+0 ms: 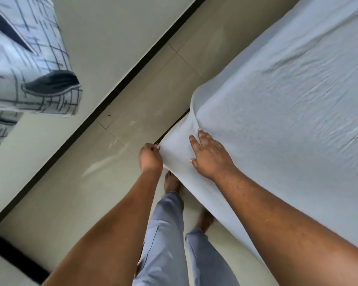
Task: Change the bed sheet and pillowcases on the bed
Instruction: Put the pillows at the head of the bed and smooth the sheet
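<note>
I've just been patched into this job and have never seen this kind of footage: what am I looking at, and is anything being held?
No machine here: one camera worn on a person's head looks down at their own bare arms. The left hand grips a fold of the pale blue sheet at the draped corner, fingers curled round it. The right hand rests on the same sheet, fingers straight, holding nothing. Below are the person's legs and bare feet on the tiled floor. Checked fabric shows at upper left.

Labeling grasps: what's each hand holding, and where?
Left hand pinches the sheet at its hanging corner edge; right hand lies flat on it, holding nothing.
</note>
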### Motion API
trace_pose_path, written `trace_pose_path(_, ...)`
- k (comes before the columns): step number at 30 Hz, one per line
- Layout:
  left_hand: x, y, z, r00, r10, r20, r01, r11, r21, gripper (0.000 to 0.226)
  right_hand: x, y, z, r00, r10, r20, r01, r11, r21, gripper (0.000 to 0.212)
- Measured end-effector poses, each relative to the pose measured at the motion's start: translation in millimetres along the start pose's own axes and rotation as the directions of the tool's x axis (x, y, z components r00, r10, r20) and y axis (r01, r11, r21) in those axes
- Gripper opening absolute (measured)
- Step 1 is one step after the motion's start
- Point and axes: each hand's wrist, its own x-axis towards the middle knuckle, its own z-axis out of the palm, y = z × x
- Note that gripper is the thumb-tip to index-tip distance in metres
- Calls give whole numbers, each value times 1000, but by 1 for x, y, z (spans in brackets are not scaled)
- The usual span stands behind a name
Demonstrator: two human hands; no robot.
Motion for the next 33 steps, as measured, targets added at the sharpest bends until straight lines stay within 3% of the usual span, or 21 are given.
trace_pose_path(3, 0, -17, 1, 984, -172, -49, 168, 983, -74, 24, 4, -7, 3, 999, -28, 21, 28, 999, -32, 80)
trace_pose_path(6, 8, -17, 9, 963, -269, 4, 266, 951, -157, 31, 8, -11, 4, 995, -88, 36, 90, 993, -71, 79)
trace_pose_path(12, 23, -10, 20, 896, -337, 290, 435, 799, -415, 21, 30, -12, -1, 991, -132, 21, 134, 984, -121, 80)
trace_pose_path(15, 24, -2, 15, 832, -274, 483, 513, 712, -479, 48, 38, -15, -1, 991, -133, 30, 136, 979, -151, 85)
trace_pose_path(18, 34, 5, 17, 791, -249, 560, 514, 766, -386, 64, 44, -15, 1, 988, -151, 41, 156, 968, -196, 97)
trace_pose_path(24, 54, 10, 23, 742, -230, 630, 534, 771, -348, 47, 45, -3, 11, 979, -199, -39, 186, 959, -216, 103)
trace_pose_path(28, 62, 7, 25, 700, -175, 693, 534, 772, -345, 51, 42, 0, 19, 974, -210, -86, 193, 966, -169, 105)
trace_pose_path(33, 62, 14, 26, 640, -93, 763, 430, 866, -255, 50, 29, 18, 24, 949, -250, -194, 225, 964, -141, 105)
